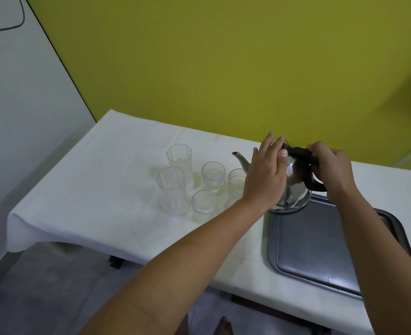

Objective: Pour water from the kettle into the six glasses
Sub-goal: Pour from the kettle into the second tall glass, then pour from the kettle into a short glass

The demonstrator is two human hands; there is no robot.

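White-clothed table against yellow wall

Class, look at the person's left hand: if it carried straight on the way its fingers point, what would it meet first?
The left hand points up and away over the kettle; its fingertips sit at the lid, so it probably meets the kettle's top first, though depth is unclear.

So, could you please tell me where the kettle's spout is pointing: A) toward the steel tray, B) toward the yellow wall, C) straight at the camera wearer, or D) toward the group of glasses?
D: the steel kettle's spout extends left toward the glasses, away from the tray.
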